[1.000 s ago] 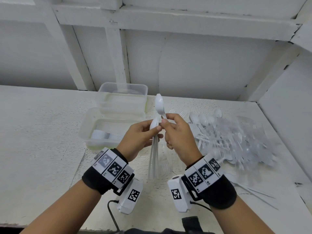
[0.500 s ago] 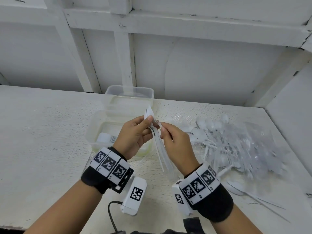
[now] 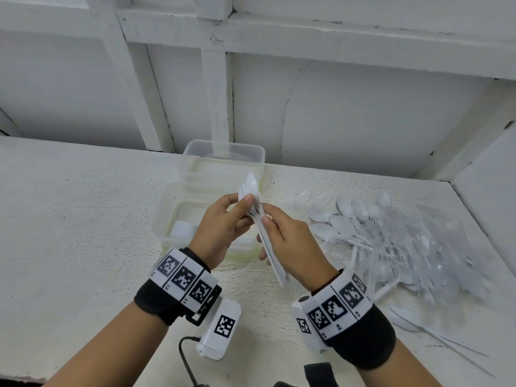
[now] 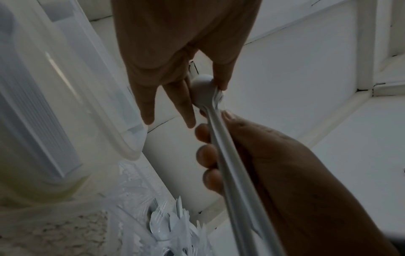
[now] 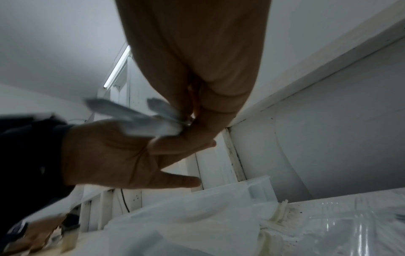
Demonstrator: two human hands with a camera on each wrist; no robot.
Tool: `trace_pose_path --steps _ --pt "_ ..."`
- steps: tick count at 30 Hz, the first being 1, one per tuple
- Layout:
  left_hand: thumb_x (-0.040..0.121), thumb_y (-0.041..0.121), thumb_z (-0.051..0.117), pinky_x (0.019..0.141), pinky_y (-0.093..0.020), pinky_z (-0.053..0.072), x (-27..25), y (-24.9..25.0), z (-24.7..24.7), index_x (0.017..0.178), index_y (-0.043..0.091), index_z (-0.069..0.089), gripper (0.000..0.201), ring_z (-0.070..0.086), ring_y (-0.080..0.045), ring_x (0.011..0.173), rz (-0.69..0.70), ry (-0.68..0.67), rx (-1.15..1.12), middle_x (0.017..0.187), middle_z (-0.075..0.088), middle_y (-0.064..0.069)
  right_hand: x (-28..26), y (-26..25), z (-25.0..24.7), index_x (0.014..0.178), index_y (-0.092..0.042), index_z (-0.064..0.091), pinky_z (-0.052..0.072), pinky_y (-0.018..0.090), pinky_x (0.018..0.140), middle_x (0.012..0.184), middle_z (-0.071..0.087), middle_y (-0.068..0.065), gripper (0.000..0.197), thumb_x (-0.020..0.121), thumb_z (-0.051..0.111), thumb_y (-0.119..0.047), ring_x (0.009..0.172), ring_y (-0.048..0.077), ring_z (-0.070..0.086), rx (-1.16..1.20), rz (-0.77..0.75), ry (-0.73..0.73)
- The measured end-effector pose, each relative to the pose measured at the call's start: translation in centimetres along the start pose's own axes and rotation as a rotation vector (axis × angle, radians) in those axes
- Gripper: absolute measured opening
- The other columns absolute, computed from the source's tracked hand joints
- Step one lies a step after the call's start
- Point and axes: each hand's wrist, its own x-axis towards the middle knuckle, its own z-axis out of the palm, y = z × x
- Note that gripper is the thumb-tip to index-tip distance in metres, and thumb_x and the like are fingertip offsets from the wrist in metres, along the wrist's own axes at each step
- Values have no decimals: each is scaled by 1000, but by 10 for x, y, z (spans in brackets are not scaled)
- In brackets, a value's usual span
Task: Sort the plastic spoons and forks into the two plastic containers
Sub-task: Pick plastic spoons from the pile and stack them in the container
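White rough table [image 3: 69,233] | white panelled wall [image 3: 363,113] | containers [image 3: 192,152] probably translucent

A: What sort of place?
B: Bare utility room or workshop corner. Rough white-painted worktop [image 3: 83,233], white wall [image 3: 363,113] with exposed framing [image 3: 215,79], chipped paint at the joints.
A: Lighting?
B: Tube light [image 5: 117,66] overhead. No home or kitchen fittings visible, so can't narrow it further.

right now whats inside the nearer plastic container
A row of white cutlery lies along the left of the nearer container. The left hand covers its right part, so anything there is hidden.
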Motion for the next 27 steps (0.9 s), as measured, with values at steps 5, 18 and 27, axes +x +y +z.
trace_pose_path --steps 5,18,27 --pt "73 45 64 99 -52 42 1 5 -7 88 18 71 31 44 -33 88 7 -41 -26 95 53 -28 4 2 -5 132 -28 50 45 12 58 68 55 -10 36 100 38 -16 55 -3 55 -54 -5 -66" --pt "83 37 61 82 -31 54 9 -5 -6 117 14 54 42 66 -9 70 98 92 115 72 71 2 3 9 4 142 -30 32 37 8 59 85 46 -23 49 96 49 -26 67 -4 49 -49 53 -50" --pt "91 29 54 85 -30 54 6 1 -17 101 6 60 26 66 -20 86 99 31 173 87 69 -7 5 5 1 141 -36 35 43 19 76 98 58 -22 47 97 47 -28 80 -6 55 -135 -40 -97"
